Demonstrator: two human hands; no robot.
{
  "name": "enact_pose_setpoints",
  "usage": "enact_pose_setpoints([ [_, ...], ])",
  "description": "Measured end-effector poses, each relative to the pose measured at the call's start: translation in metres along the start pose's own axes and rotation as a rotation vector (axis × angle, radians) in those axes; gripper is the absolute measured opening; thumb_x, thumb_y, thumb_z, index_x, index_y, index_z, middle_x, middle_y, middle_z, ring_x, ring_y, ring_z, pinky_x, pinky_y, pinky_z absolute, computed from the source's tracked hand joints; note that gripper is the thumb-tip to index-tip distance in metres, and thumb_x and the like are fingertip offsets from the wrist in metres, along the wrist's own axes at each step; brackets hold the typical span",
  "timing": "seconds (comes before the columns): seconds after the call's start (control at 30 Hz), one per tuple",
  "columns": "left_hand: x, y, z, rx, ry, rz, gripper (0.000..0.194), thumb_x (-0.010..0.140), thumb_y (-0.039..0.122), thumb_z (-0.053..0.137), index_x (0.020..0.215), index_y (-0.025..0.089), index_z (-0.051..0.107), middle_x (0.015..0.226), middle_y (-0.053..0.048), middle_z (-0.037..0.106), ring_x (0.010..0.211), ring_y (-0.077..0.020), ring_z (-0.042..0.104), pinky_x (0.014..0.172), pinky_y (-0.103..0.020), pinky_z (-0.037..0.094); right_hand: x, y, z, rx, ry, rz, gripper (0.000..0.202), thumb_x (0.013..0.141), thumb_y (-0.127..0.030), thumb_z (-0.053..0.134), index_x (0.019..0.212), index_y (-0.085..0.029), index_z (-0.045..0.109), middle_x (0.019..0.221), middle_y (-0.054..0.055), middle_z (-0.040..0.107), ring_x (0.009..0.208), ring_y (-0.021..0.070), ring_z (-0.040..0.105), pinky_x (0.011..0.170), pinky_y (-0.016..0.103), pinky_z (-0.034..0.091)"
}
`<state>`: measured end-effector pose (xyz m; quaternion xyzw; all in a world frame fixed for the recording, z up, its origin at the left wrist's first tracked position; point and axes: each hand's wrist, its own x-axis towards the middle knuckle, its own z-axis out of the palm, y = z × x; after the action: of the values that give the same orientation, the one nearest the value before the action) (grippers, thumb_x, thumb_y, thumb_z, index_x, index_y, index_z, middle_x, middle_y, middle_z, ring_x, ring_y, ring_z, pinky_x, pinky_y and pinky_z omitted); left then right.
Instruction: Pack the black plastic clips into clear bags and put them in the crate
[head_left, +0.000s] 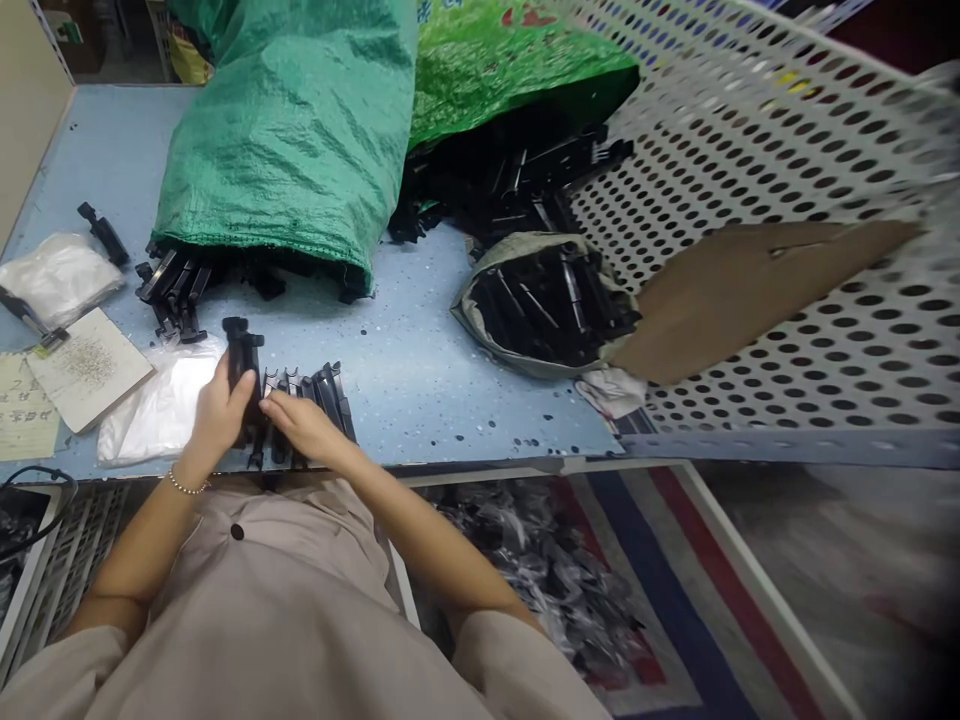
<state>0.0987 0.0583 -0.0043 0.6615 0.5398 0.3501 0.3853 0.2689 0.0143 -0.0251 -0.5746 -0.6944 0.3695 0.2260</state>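
Evidently mid-sorting: left hand [217, 408] had a closed grip on an upright black plastic part [241, 362] at the table [420, 350] edge, right hand [304, 425] w/ fingers resting flat on the row of parts [322, 395] beside it; next move prob. needs lining it up w/ the row.

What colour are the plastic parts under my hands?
Black plastic parts, seen in the head view.

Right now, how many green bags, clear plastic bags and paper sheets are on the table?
Green bags: 2
Clear plastic bags: 2
Paper sheets: 2
Total: 6
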Motion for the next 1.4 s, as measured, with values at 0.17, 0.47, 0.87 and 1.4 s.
enact_pose_setpoints([
  [0.17, -0.016, -0.018, -0.002, 0.615, -0.123, -0.191, 0.047, 0.099, 0.046, 0.041, 0.13, 0.017, 0.06, 0.085, -0.012, 0.073, 0.08, -0.0305, 0.071, 0.073, -0.037, 0.05, 0.094, 0.018, -0.038, -0.131, 0.369, 0.075, 0.037, 0.103, -0.042, 0.035, 0.115, -0.018, 0.059, 0.114, 0.012, 0.063, 0.105, 0.0245, 0.058, 0.09, 0.035, 0.045],
  [0.47, -0.027, -0.034, 0.017, 0.288, -0.066, 0.05, 0.045, 0.096, 0.048, 0.05, 0.127, 0.018, 0.065, 0.116, -0.016, 0.066, 0.115, -0.0304, 0.06, 0.102, -0.046, 0.047, 0.145, 0.016, -0.06, -0.515, 0.31, 0.134, 0.039, 0.101, -0.028, 0.041, 0.133, -0.014, 0.057, 0.121, 0.018, 0.064, 0.112, 0.0317, 0.056, 0.093, 0.042, 0.047],
  [0.87, 0.028, 0.005, 0.044, -0.883, -0.074, -0.286, 0.067, 0.086, 0.039, 0.069, 0.146, 0.023, 0.044, 0.128, -0.008, 0.065, 0.119, -0.0225, 0.062, 0.106, -0.037, 0.047, -0.016, 0.005, -0.02, -0.236, 0.366, -0.496, 0.032, 0.102, -0.023, 0.044, 0.129, -0.019, 0.06, 0.118, 0.012, 0.067, 0.106, 0.0227, 0.061, 0.092, 0.04, 0.053],
  [1.4, -0.023, 0.009, 0.012, -0.511, -0.17, -0.062, 0.084, 0.092, 0.05, 0.059, 0.16, 0.032, 0.013, 0.143, -0.012, 0.052, 0.095, -0.021, 0.067, 0.083, -0.037, 0.058, 0.048, -0.016, -0.039, 0.207, 0.252, -0.023, 0.048, 0.102, -0.059, 0.027, 0.08, -0.023, 0.049, 0.068, -0.001, 0.052, 0.068, 0.0164, 0.053, 0.068, 0.028, 0.04],
])
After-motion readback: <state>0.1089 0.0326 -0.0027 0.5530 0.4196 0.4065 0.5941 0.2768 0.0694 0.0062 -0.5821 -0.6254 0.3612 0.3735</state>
